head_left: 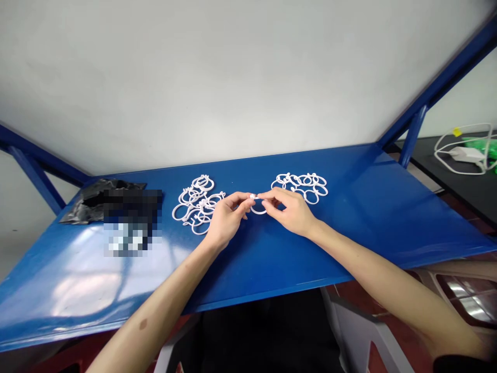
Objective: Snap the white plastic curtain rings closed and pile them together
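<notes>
Between my two hands is a white plastic ring (258, 211), the look of a shower curtain ring, held above the blue table. My left hand (230, 213) pinches it at a small white knob on its top left. The fingertips of my right hand (289, 207) close on its upper right side. Left of my left hand lies a loose pile of similar white rings (194, 202), several of which overlap. Just beyond my right hand is a smaller spread of white rings (306, 181). My fingers hide part of the held ring.
A crumpled black plastic bag (91, 202) lies on the left of the blue table (248, 269), beside a blurred-out patch. Blue metal braces stand at both ends. A black surface at right carries a white charger with cable (466, 154) and green wrapping.
</notes>
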Demonstrator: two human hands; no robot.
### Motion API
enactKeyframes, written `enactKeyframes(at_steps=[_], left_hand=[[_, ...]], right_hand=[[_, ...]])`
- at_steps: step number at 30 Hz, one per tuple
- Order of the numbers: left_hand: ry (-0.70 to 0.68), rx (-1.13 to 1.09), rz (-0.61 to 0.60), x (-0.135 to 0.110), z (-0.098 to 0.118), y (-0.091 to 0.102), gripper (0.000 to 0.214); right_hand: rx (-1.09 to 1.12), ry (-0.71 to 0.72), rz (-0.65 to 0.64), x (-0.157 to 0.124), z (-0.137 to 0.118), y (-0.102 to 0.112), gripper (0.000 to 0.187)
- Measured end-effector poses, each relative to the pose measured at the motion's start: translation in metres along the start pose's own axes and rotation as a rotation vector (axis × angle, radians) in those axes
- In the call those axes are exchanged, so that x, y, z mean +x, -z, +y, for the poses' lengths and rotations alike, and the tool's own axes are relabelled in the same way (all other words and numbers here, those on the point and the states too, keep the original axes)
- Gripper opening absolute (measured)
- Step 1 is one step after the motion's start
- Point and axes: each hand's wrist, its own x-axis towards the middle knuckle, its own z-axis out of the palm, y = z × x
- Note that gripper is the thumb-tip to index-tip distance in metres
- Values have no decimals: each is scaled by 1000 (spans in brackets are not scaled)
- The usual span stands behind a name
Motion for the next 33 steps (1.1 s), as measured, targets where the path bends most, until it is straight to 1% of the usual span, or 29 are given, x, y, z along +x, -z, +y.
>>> enactKeyframes(at_steps=[2, 7, 10, 13, 16, 17, 18, 20, 22, 23, 25, 27, 29, 31, 33], left_hand=[[-27, 45, 10, -2, 0, 0, 29], [-141, 177, 33, -6, -5, 1, 22], [-238, 304, 13, -6, -7, 2, 19], [-321, 435, -29, -4, -1, 4, 19], [-403, 590, -89, 2, 9, 14, 19], [-425, 664, -85, 4, 11, 19, 22], [-440, 762, -51, 6, 13, 26, 25], [-422, 1011, 18, 9, 14, 41, 27], [-321, 1282, 21, 12, 13, 55, 29], [-258, 1373, -8, 13, 12, 60, 29], [-156, 1473, -93, 15, 10, 67, 26], [-106, 1479, -153, 17, 9, 70, 25], [-104, 1415, -167, 18, 8, 72, 27], [-130, 1311, -144, 20, 5, 73, 26], [-171, 1205, -79, 22, 3, 76, 24]], right_hand=[[-8, 4, -13, -1, -4, 0, 12], [-27, 48, -59, -5, -6, -1, 15], [-55, 97, -91, -7, -1, -3, 16], [-62, 116, -101, -5, 3, -2, 17], [-129, 123, -74, 1, 9, 7, 19], [-180, 117, -51, 4, 13, 12, 20], [-242, 100, -18, 6, 18, 18, 20], [-370, 11, 75, 11, 30, 34, 21], [-475, -129, 134, 13, 44, 51, 21], [-508, -203, 139, 14, 51, 59, 22], [-551, -323, 90, 13, 62, 72, 23], [-572, -403, 21, 11, 70, 80, 21], [-582, -448, -13, 8, 76, 84, 22], [-585, -443, 11, 7, 79, 84, 26], [-584, -391, 65, 5, 82, 82, 28]])
